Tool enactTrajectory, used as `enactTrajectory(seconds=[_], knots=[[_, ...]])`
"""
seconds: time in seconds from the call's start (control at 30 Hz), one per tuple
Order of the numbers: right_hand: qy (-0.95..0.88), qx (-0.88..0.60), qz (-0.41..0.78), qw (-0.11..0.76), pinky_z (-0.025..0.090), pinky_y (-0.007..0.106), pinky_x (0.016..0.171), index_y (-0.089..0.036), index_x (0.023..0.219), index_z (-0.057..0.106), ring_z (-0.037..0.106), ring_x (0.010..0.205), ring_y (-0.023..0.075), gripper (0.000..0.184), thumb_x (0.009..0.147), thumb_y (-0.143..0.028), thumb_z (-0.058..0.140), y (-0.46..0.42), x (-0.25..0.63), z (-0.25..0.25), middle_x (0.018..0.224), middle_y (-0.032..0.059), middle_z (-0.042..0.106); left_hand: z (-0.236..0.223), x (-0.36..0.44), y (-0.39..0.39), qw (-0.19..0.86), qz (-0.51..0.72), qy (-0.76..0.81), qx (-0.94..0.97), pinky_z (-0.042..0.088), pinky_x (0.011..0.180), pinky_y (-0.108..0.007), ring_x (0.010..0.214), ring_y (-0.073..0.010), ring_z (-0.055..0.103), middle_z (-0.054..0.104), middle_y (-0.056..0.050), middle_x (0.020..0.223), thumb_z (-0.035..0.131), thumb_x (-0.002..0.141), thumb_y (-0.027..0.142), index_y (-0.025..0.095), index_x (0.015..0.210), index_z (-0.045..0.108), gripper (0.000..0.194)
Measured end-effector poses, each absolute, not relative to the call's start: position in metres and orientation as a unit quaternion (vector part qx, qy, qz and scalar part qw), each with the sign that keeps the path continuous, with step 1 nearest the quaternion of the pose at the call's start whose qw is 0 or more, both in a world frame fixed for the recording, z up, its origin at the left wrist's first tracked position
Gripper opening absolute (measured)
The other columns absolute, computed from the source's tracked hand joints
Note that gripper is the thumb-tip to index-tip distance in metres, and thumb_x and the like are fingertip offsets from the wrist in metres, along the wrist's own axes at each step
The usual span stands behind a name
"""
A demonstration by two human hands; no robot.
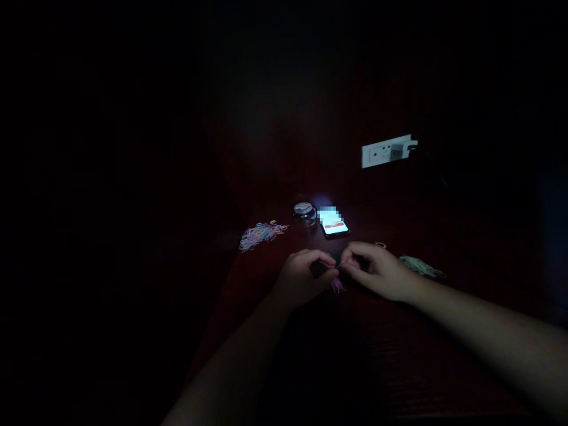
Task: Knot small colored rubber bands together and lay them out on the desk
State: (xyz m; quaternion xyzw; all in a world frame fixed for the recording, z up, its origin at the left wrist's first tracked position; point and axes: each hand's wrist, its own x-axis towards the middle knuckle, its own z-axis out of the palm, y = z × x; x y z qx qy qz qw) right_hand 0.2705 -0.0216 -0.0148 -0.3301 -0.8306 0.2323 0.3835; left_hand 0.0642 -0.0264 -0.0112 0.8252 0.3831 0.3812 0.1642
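One small, thin item, seemingly a band, point(340, 265) is pinched between the fingertips of two hands, the left hand point(307, 273) and the right hand point(377, 269), in front of one lit phone point(336, 225). One lidded jar point(305, 215) is seen just left of the phone. Three piles are set around the phone: one multicoloured point(262, 235) far left, one purple point(337, 285) in front, one pale green point(420, 265) to the right.

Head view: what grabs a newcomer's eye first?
The lit phone, the brightest thing, on the dark red table just beyond the two hands. Next, the white socket panel on the wall at upper right, then the multicoloured pile of small bands left of the lidded jar.
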Motion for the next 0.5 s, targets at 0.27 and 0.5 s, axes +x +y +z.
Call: enactTrajectory(seconds=[0.27, 0.5], knots=[[-0.836, -0.32, 0.223, 0.387, 0.04, 0.024, 0.056, -0.017, 0.078, 0.06, 0.047, 0.061, 0.0118, 0.013, 0.087, -0.027, 0.056, -0.0223, 0.2712, -0.0144, 0.067, -0.0009, 0.053, -0.0108, 0.0645, -0.0261, 0.179, 0.357, 0.389, 0.83, 0.051, 0.079, -0.029, 0.083, -0.0153, 0.067, 0.074, -0.001, 0.089, 0.071, 0.078, 0.027, 0.021, 0.088, 0.07, 0.012], [-0.834, -0.319, 0.23, 0.387, 0.04, 0.024, 0.055, -0.017, 0.079, 0.06, 0.047, 0.06, 0.0117, 0.013, 0.087, -0.028, 0.056, -0.0225, 0.2708, -0.0145, 0.066, -0.001, 0.053, -0.0113, 0.0656, -0.0252, 0.154, 0.347, 0.403, 0.833, 0.049, 0.073, -0.028, 0.075, -0.0141, 0.064, 0.073, 0.001, 0.081, 0.068, 0.08, 0.028, 0.022, 0.084, 0.071, 0.008]])
